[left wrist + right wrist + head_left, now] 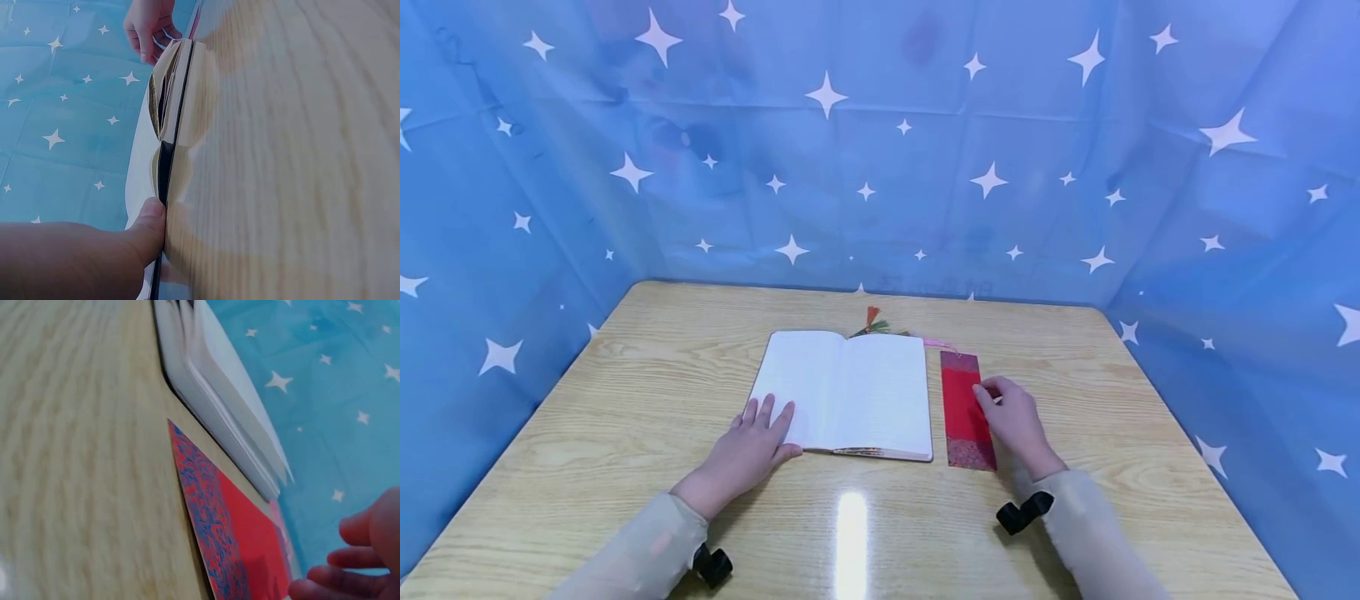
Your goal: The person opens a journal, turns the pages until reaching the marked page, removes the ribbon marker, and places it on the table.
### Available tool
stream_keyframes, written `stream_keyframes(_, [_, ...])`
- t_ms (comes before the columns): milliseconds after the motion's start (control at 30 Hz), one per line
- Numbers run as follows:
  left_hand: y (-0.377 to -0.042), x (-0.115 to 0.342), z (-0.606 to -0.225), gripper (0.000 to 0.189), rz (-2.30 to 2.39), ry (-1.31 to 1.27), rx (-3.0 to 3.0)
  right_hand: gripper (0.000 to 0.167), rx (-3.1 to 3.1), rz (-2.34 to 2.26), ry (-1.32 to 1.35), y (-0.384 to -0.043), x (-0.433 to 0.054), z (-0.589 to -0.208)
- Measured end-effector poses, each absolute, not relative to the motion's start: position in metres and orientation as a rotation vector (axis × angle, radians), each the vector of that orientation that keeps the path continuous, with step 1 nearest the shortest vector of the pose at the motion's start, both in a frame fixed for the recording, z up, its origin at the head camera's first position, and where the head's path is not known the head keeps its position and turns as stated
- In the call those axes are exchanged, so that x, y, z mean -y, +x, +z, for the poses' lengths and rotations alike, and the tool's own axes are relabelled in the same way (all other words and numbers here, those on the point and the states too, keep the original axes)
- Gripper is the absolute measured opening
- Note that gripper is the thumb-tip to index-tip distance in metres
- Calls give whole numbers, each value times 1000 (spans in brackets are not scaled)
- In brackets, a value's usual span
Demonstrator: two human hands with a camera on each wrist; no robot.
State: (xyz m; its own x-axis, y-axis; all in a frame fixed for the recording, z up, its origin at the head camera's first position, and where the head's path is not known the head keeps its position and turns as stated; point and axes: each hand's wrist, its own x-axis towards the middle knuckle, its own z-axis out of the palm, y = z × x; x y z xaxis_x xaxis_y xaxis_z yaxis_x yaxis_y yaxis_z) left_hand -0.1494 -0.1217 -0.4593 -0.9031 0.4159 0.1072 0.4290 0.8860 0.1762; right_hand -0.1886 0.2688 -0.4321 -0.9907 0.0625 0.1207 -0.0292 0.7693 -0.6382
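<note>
An open notebook (880, 392) with blank-looking, faintly lined pages lies on the table. My left hand (748, 454) rests with spread fingers on its left page, and the thumb (150, 219) lies at the lower edge. To the right of the notebook lies a red bookmark (962, 408) with patterned ends and a pink tassel (938, 342). My right hand (1013, 412) is over the bookmark's right edge, its fingers (337, 581) loosely bent and the fingertips close to the red surface.
Orange and green tassels (872, 321) stick out past the notebook's far edge. Coloured edges (859, 452) show between the pages at the near side. Under everything is a wood-grain table (662, 375), with a blue star-printed curtain (880, 208) around its back and sides.
</note>
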Motion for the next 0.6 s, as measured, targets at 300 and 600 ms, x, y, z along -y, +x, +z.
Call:
stream_keyframes(300, [-148, 121, -458, 64, -293, -682, 2971, 36, 2880, 850, 191, -183, -253, -434])
stream_keyframes(600, [-149, 120, -457, 64, -300, -675, 2996, 51, 2936, 646, 594, -171, -236, -435])
